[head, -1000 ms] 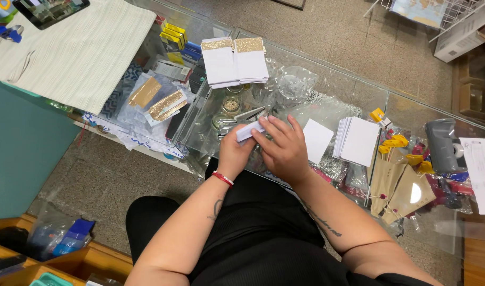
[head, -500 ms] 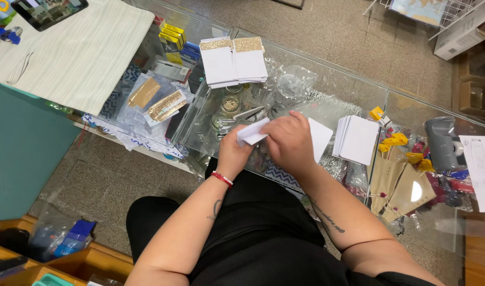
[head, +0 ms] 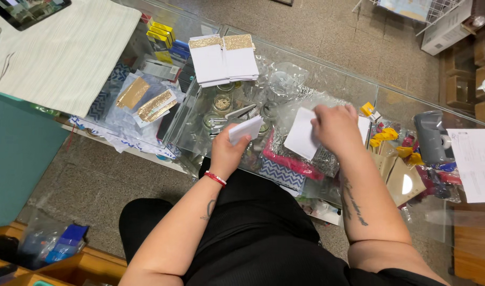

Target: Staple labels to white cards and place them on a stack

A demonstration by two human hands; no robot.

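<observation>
L. hand (head: 227, 151) pinches a small white card stack (head: 245, 128) near the glass counter's (head: 327, 74) front edge; r. hand (head: 335, 127) lies spread, palm down, on a single white card (head: 301, 135) further right, w/ no visible grip. Step: dealing cards off the stack, apparently. Next move calls for a clean one-card pinch. Gold-topped cards (head: 224, 58) sit toward the back edge.

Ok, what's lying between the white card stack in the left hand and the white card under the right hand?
In the head view, only bare glass counter separates the white card stack from the white card; pink and chevron packets show beneath it.
</observation>
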